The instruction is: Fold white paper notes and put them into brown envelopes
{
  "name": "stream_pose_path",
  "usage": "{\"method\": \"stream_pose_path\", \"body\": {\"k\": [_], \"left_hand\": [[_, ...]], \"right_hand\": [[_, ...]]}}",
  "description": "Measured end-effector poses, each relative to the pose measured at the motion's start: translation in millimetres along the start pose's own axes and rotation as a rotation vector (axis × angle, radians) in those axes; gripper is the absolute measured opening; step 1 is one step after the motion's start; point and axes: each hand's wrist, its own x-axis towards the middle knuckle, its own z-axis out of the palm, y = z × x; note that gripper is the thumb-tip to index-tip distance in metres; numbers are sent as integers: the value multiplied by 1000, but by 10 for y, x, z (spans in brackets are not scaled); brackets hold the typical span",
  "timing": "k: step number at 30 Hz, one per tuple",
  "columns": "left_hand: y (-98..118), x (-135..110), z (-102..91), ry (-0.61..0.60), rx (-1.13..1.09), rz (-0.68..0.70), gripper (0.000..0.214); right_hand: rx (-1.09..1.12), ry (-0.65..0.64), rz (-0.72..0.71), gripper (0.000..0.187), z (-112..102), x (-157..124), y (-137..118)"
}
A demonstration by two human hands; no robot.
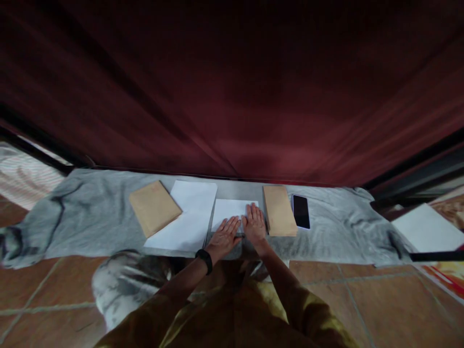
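A folded white sheet of paper (232,208) lies in front of me on the grey cloth. My left hand (225,234) rests flat on its lower edge, fingers stretched out, with a dark band on the wrist. Beside it, my right hand (254,223) presses flat on the sheet's right part, fingers pointing away from me. The hands cover part of the sheet's lower and right side. A stack of brown envelopes (280,210) sits just right of my right hand. To the left lie larger white sheets (195,208), partly under another brown envelope (154,208).
The grey cloth (97,212) covers a long, narrow surface. Right of the envelope stack lies a phone (301,211) with a dark screen. A dark red fabric (232,121) rises behind the surface. White paper (429,229) lies at the far right, above the tiled floor (326,290).
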Motion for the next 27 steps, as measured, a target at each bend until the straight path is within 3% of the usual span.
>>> {"method": "stream_pose_path", "body": {"k": [9, 14, 16, 27], "left_hand": [[36, -22, -68, -28, -5, -15, 64], [83, -4, -108, -57, 4, -19, 58], [95, -8, -119, -65, 18, -7, 56], [124, 7, -88, -59, 55, -57, 63]], "right_hand": [[9, -18, 27, 51, -8, 152, -128], [113, -146, -222, 44, 14, 249, -332], [116, -169, -253, 44, 12, 244, -358], [25, -162, -196, 48, -62, 253, -102]]}}
